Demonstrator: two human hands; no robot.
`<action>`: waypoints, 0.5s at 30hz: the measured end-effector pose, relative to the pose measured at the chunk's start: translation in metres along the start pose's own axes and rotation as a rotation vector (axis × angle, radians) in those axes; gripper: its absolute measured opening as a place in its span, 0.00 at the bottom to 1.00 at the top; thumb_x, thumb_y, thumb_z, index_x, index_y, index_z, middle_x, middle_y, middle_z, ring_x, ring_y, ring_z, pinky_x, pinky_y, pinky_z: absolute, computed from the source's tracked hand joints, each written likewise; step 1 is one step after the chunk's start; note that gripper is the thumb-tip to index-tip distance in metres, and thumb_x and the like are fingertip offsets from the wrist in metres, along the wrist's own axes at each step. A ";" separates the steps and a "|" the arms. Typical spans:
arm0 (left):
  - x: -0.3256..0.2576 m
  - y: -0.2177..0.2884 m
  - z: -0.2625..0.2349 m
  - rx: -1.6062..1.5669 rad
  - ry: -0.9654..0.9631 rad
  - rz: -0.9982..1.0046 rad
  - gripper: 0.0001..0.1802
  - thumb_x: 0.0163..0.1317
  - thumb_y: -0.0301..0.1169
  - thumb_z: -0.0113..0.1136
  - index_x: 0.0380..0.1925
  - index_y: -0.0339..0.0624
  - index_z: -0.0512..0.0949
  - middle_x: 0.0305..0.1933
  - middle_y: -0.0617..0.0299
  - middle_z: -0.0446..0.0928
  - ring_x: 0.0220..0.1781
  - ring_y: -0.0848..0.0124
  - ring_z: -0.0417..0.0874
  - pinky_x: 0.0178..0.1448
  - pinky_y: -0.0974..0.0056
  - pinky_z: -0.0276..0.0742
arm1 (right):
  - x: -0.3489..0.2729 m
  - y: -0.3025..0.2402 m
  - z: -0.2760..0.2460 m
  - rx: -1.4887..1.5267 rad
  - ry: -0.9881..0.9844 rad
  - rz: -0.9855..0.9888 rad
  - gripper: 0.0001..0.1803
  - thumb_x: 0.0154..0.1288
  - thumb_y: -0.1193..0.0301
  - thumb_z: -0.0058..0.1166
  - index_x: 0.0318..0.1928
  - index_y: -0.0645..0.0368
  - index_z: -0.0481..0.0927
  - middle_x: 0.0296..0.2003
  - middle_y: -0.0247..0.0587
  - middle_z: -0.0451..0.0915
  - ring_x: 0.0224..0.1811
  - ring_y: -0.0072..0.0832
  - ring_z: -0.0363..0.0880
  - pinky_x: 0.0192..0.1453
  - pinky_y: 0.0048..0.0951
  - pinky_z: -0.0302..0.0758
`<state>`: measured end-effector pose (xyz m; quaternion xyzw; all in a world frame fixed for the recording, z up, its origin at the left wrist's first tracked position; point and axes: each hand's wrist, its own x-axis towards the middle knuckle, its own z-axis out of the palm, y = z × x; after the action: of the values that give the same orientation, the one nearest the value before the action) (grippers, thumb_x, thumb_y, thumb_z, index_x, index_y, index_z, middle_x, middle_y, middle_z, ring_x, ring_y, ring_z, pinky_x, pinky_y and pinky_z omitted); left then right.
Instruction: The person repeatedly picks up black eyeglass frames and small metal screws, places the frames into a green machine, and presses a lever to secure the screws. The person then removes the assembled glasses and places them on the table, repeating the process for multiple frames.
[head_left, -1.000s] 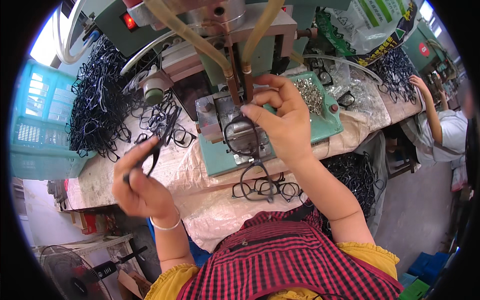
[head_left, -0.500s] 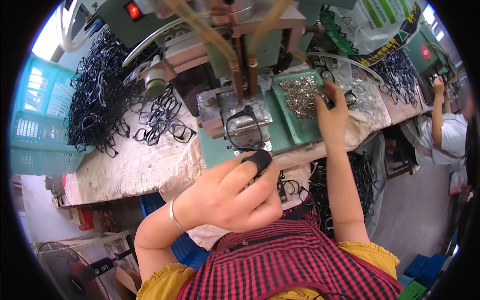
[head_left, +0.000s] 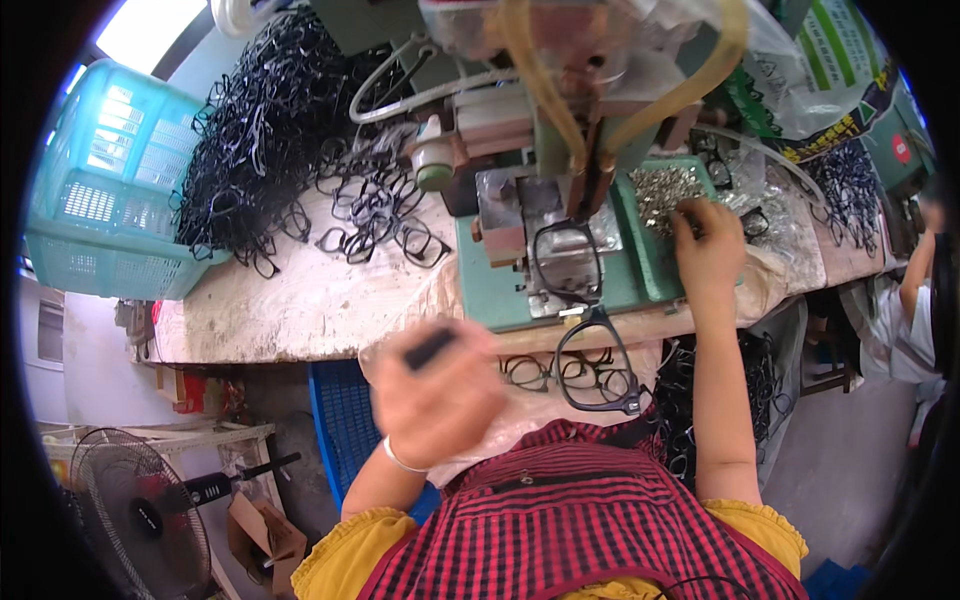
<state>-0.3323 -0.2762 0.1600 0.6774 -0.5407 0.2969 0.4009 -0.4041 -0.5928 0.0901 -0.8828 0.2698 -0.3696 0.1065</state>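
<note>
Find the left hand (head_left: 440, 385) motion-blurred before the front edge of the counter (head_left: 300, 310), showing a black patch near the fingers; cannot tell whether grasping or released. Find the right hand (head_left: 712, 245) over the green tray (head_left: 657, 282), fingers bent, fingertips down at the heap of small metal pieces (head_left: 663, 187); cannot tell whether pinching any. Locate the black eyeglass frame (head_left: 600, 318) at the metal fixture (head_left: 545, 200), upper rim in front of the fixture and beneath two copper-coloured rods (head_left: 578, 190), lower rim reaching down past the front edge of the green base plate (head_left: 490, 305). Note both hands apart from this frame. See more dark frames (head_left: 528, 388) lying just behind that rim, on pale sheeting (head_left: 535, 412). Record yellowish hoses (head_left: 535, 80) running down to the rods. To the left on the counter, see a loose group of frames (head_left: 375, 225) and, behind it, a high tangled pile (head_left: 265, 140) beside a light-blue crate (head_left: 130, 240). At upper right, log a plastic bag (head_left: 845, 45) with green stripes. At lower left, note a black fan (head_left: 140, 510); at far right, a person in a white top (head_left: 908, 330)
</note>
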 end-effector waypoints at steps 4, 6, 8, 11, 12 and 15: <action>0.011 -0.063 -0.013 0.289 -0.081 -0.364 0.18 0.58 0.16 0.60 0.49 0.38 0.82 0.61 0.49 0.78 0.62 0.52 0.76 0.67 0.55 0.69 | 0.002 0.002 0.000 0.108 0.033 -0.047 0.05 0.61 0.73 0.60 0.38 0.56 0.86 0.36 0.41 0.84 0.42 0.43 0.80 0.48 0.38 0.75; -0.015 -0.113 -0.002 0.537 -0.347 -0.350 0.20 0.53 0.17 0.59 0.47 0.41 0.84 0.66 0.48 0.73 0.65 0.49 0.73 0.66 0.54 0.69 | 0.006 -0.002 0.010 0.210 0.041 -0.026 0.07 0.63 0.73 0.59 0.40 0.58 0.86 0.37 0.43 0.85 0.43 0.43 0.81 0.49 0.38 0.76; -0.054 -0.166 0.017 0.498 -0.458 -0.386 0.15 0.52 0.18 0.61 0.41 0.42 0.85 0.66 0.52 0.75 0.62 0.50 0.76 0.64 0.54 0.72 | 0.007 -0.005 0.010 0.262 0.035 0.006 0.07 0.63 0.74 0.59 0.40 0.58 0.86 0.38 0.44 0.85 0.43 0.42 0.82 0.50 0.37 0.76; -0.056 -0.190 0.013 0.467 -0.256 -0.259 0.12 0.54 0.20 0.63 0.38 0.44 0.85 0.60 0.55 0.80 0.57 0.53 0.80 0.60 0.53 0.76 | 0.006 -0.001 0.003 0.319 0.048 0.102 0.07 0.62 0.75 0.59 0.41 0.59 0.86 0.38 0.45 0.85 0.43 0.40 0.83 0.51 0.35 0.76; -0.049 -0.187 0.006 0.415 -0.109 -0.310 0.10 0.58 0.20 0.62 0.40 0.43 0.84 0.52 0.57 0.84 0.53 0.56 0.82 0.58 0.54 0.76 | -0.006 0.001 -0.004 0.326 0.030 0.140 0.07 0.62 0.76 0.59 0.41 0.60 0.86 0.38 0.44 0.85 0.43 0.39 0.83 0.51 0.35 0.76; -0.023 -0.197 -0.039 0.224 0.180 -0.671 0.08 0.73 0.28 0.53 0.40 0.40 0.81 0.30 0.63 0.81 0.26 0.75 0.78 0.33 0.69 0.73 | -0.024 0.019 -0.023 0.283 0.021 0.121 0.08 0.61 0.77 0.60 0.41 0.60 0.85 0.38 0.44 0.84 0.44 0.38 0.83 0.52 0.33 0.76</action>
<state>-0.1452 -0.2126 0.1160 0.8279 -0.2151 0.2646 0.4453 -0.4425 -0.5952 0.0844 -0.8371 0.2688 -0.4061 0.2493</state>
